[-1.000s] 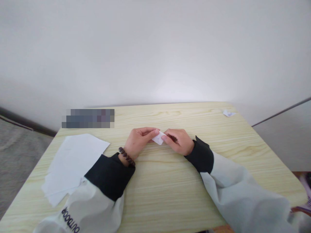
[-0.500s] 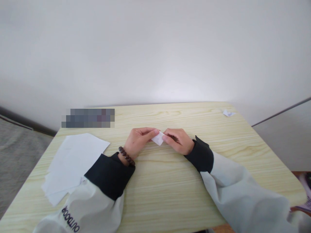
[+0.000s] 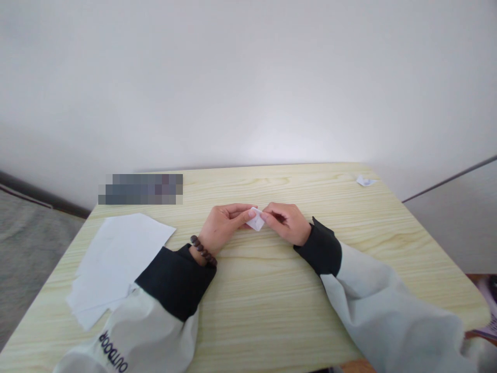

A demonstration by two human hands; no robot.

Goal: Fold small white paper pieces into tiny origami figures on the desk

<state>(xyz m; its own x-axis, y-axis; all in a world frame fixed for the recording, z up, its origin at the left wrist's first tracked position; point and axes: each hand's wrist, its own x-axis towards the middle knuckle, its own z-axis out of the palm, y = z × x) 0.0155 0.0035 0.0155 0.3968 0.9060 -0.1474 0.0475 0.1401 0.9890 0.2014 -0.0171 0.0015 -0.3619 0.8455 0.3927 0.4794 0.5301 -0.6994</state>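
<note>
1. Left hand: nearly closed, thumb over fingers, pinching the small folded paper; fingertips beneath it hidden.
2. Right hand: fingers curled, thumb and forefinger at the paper's right corner; firmness of grip cannot be told.
3. Folded paper: at mid-width of the table; contact with its top unclear.
4. Paper sheets: table's left side, partly under the left sleeve.
5. Pixelated patch: table's far-left corner, contents unreadable.

Single head-worn view, near above table, facing forward and down toward wall.
</note>
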